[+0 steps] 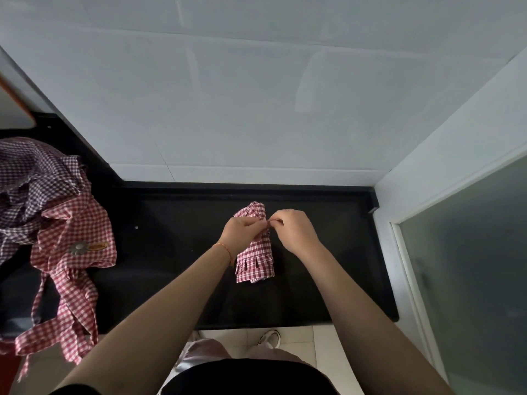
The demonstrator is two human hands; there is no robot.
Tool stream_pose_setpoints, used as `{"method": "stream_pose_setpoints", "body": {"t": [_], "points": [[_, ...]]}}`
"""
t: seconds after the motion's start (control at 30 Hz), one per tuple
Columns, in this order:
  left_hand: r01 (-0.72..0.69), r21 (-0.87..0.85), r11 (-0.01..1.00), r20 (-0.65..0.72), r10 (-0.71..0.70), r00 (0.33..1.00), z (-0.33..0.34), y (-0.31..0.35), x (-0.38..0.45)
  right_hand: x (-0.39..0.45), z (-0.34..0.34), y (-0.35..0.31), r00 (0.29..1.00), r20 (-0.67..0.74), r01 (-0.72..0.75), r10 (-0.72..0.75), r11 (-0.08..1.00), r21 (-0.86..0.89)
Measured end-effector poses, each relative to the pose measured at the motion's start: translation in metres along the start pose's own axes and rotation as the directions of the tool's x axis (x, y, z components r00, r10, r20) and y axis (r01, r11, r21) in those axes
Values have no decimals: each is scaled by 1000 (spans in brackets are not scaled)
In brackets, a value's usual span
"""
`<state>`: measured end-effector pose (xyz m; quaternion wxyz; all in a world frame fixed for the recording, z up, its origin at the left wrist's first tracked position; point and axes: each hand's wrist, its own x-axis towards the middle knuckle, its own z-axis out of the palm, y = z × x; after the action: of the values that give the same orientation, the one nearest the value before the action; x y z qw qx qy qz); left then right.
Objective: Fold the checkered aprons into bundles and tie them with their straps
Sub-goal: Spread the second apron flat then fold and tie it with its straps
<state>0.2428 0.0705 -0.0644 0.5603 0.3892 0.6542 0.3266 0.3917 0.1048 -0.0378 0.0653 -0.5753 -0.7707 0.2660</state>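
A folded apron bundle (254,246) is laid on the counter (176,223), flanked by the left hand (241,233) and the right hand (293,230), while a heap of unfolded aprons (57,212) is draped over the counter's left end, well apart.

Both bare forearms reach up from the lower edge of the frame and converge just right of centre, where the two hands meet almost fingertip to fingertip. The left hand (238,233) has its back to the camera, its fingers curled in a pinch on a thin strap (268,223) of the checkered bundle (256,260), and a thin orange bracelet (224,248) circles its wrist. The right hand (293,230), knuckles up and wrist bent toward the left of the frame, pinches the same strap between curled fingers and thumb.
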Motion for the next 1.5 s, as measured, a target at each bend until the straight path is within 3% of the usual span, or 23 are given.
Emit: {"method": "stream_pose_setpoints", "body": {"t": [0.17, 0.27, 0.33, 0.67, 0.83, 0.93, 1.03, 1.2, 1.27, 1.33, 1.43, 1.5], "points": [[-58, 162, 985, 6, 58, 998, 19, 6, 13, -2, -6, 30, 977, 12, -212, 214, 956, 203], [-44, 177, 983, 36, 38, 999, 38, 5, 23, -5, 0, 50, 894, 137, -437, 426, 762, 478], [-41, 189, 981, 49, 32, 998, 49, 4, 28, -5, 6, 60, 863, 188, -497, 468, 724, 479], [-61, 313, 948, 128, 21, 992, 79, 3, 47, 9, 11, 85, 930, 266, -327, 255, 904, 275], [-72, 290, 954, 135, 34, 990, 80, 3, 43, 9, 15, 90, 929, 231, -351, 288, 884, 308], [-78, 337, 938, 59, 61, 996, 87, -3, 42, 7, 16, 97, 940, 218, -327, 262, 873, 361], [-37, 287, 957, -19, 44, 999, 90, -8, 43, 2, 18, 103, 950, 197, -309, 243, 819, 483], [21, 239, 971, 9, -24, 1000, 83, -3, 49, -5, 8, 115, 898, 121, -370, 424, 575, 730], [27, 262, 965, 29, -35, 999, 82, -2, 51, -4, 8, 119, 912, 119, -362, 393, 632, 685], [14, 265, 964, 54, -29, 998, 83, -2, 53, -1, 11, 120, 955, 74, -276, 288, 765, 581], [-7, 248, 969, 81, -13, 997, 83, 0, 53, 9, 16, 118, 993, 40, -114, 107, 944, 309], [-19, 260, 965, 102, -8, 995, 81, 0, 53, 14, 19, 117, 993, 97, -81, 66, 983, 166]]}}
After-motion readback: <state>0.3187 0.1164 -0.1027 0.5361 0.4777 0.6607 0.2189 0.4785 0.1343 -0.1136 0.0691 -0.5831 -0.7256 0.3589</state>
